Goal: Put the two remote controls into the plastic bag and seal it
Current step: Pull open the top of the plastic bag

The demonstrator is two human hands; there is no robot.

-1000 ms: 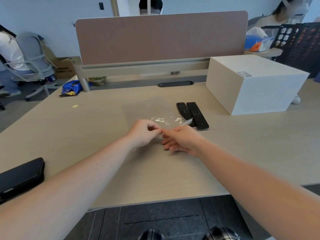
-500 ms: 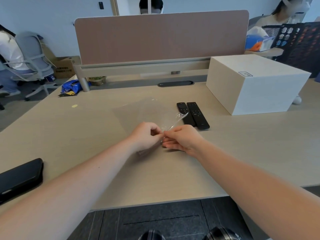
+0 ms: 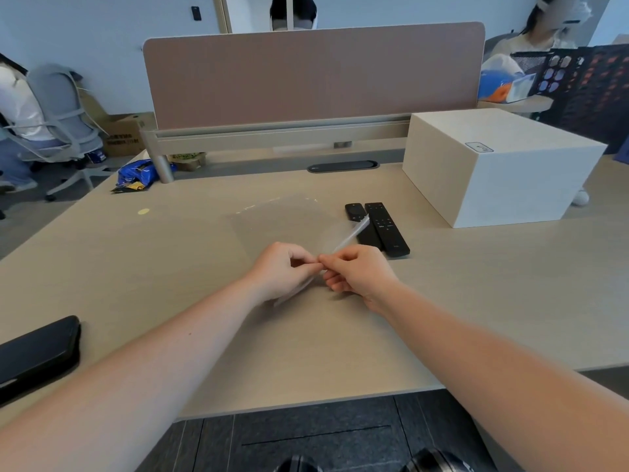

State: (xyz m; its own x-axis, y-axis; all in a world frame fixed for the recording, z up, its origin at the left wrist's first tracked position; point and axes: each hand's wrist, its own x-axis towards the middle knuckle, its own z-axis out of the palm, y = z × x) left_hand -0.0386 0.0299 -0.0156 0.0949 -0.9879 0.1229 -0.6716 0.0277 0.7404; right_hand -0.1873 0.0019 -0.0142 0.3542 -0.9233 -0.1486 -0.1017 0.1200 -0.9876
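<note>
A clear plastic bag [image 3: 279, 219] lies on the desk, its near edge lifted and held between both hands. My left hand [image 3: 282, 272] and my right hand [image 3: 357, 270] pinch that edge side by side, fingertips almost touching. The bag's right corner rises toward the remotes. Two black remote controls lie side by side just right of the bag: a shorter one [image 3: 357, 216] and a longer one [image 3: 388, 229]. Both remotes rest on the desk outside the bag.
A big white box [image 3: 493, 165] stands at the right behind the remotes. A black phone [image 3: 37, 352] lies at the left desk edge. A blue snack bag [image 3: 139, 172] sits at the back left by the divider panel [image 3: 313, 73]. People sit beyond the desk.
The bag's near edge has been raised off the desk and its right corner now stands higher, close over the shorter remote. Both hands stay pinched together on it.
</note>
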